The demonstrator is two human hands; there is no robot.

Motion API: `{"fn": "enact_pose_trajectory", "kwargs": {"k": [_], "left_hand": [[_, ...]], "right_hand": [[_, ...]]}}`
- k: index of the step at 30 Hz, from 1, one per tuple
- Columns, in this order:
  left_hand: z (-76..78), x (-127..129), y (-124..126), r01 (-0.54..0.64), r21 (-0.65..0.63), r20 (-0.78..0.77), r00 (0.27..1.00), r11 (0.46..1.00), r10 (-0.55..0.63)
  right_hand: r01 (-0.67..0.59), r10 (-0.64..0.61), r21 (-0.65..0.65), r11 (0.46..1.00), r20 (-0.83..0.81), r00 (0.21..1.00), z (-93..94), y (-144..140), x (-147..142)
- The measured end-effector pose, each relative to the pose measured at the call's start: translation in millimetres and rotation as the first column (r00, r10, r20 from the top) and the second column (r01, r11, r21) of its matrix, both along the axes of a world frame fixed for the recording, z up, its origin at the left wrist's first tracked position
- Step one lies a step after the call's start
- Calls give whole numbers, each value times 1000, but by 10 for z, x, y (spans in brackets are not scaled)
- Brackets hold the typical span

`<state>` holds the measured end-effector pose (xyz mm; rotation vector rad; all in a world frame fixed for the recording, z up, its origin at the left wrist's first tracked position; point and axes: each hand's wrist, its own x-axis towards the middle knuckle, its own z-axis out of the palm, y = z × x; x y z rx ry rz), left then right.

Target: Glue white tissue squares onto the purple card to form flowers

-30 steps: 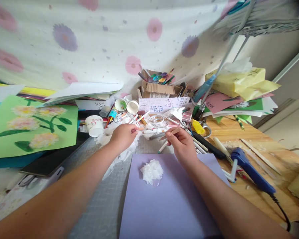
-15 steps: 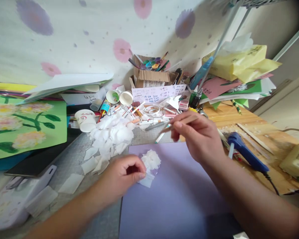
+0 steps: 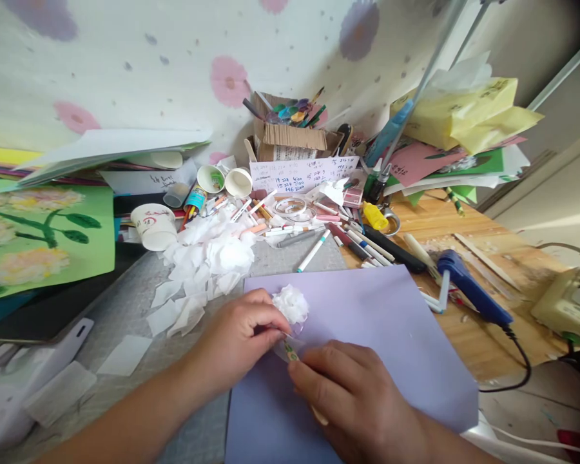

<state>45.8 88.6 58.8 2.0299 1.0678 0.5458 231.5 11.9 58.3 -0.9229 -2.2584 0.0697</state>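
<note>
A lilac sheet of paper (image 3: 367, 322) lies in front of me with a small white tissue puff (image 3: 290, 303) stuck near its top left. My left hand (image 3: 239, 335) pinches a piece of white tissue (image 3: 281, 347) just below the puff. My right hand (image 3: 348, 393) grips a pencil-like stick (image 3: 292, 353), its tip pressed into that tissue piece. The two hands almost touch above the sheet's near left part.
A heap of white tissue squares (image 3: 207, 258) lies left of the sheet. Pens, markers and paper cups (image 3: 154, 225) crowd the back. A blue glue gun (image 3: 468, 293) rests on the wooden table at right. A green flower picture (image 3: 38, 232) lies at left.
My right hand came down from above the pens to the sheet with the stick. My left hand stayed by the puff, holding tissue. The view tilted downward.
</note>
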Motion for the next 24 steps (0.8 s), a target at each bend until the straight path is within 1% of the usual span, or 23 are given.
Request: {"fn": "enact_pose_trajectory", "kwargs": {"k": [3, 9, 15, 21, 24], "left_hand": [[1, 8, -5, 1, 14, -21, 1000, 1000, 0], [11, 19, -34, 2, 56, -89, 996, 998, 3], [-8, 17, -52, 28, 157, -190, 982, 987, 2], [-18, 13, -61, 37, 209, -225, 974, 977, 11], [-15, 9, -59, 47, 217, -241, 970, 975, 7]], "right_hand": [[8, -9, 4, 1000, 53, 999, -20, 15, -18], [30, -32, 23, 999, 105, 994, -57, 7, -29], [55, -56, 8, 998, 146, 988, -54, 8, -52], [48, -46, -11, 999, 138, 989, -37, 21, -72], [45, -47, 19, 999, 87, 995, -31, -14, -47]]}}
